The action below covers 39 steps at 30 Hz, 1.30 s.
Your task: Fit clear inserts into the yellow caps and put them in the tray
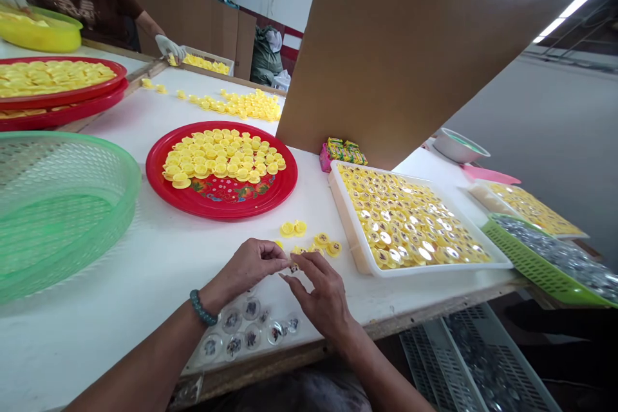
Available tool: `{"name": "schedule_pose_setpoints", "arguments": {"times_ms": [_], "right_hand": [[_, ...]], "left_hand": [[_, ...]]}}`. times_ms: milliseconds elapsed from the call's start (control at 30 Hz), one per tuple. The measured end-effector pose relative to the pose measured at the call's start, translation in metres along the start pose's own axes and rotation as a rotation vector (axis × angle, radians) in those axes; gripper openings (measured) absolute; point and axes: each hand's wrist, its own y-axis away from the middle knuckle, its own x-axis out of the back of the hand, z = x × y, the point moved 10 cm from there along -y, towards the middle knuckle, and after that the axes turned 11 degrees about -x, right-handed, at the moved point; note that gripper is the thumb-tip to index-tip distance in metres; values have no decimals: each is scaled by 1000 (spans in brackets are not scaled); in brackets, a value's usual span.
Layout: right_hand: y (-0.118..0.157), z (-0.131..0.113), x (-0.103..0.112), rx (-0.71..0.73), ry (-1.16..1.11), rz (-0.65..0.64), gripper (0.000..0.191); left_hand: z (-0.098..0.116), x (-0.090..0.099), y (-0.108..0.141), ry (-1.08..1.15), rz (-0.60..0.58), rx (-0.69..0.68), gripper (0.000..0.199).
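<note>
My left hand (253, 265), with a dark beaded bracelet (201, 309) at the wrist, is closed in a pinch above the table's front edge. Its fingertips meet those of my right hand (321, 290), whose thumb and fingers curl around the same spot. Between them shows a small picture disc (293, 267), partly hidden by the fingers. Below the hands lie several clear round covers (232, 320) with dark printed pictures inside. Just beyond the fingers are several loose yellow plastic pieces (333, 248).
A red tray (222, 209) of yellow pieces stands ahead, a green basket (116, 187) left. A white tray (374, 270) of finished-looking yellow discs sits right, near a green basket (526, 264) of clear parts. A cardboard sheet (386, 45) leans behind. A co-worker's gloved hand (170, 48) is far left.
</note>
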Motion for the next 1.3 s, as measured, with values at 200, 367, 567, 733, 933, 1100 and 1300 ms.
{"name": "schedule_pose_setpoints", "arguments": {"times_ms": [200,367,567,733,933,1100,1300], "right_hand": [[4,20,4,-124,9,-4,26],[8,21,7,-106,33,-12,28],[11,18,11,-65,92,-65,31],[10,25,1,-92,158,-123,31],[7,33,-9,-126,162,-161,30],[3,34,-13,-158,185,-200,30],[3,41,-14,-257,123,-242,29]], "left_hand": [[11,26,-6,-662,107,-175,47],[-4,8,-14,-646,-13,-203,21],[-9,-19,-11,-392,-141,-219,27],[-13,-30,-9,-242,-182,-195,20],[-27,-32,-11,-40,-156,-139,26],[-27,-34,-11,-50,-155,-114,25],[-25,-34,-12,-110,-145,-137,27]]}}
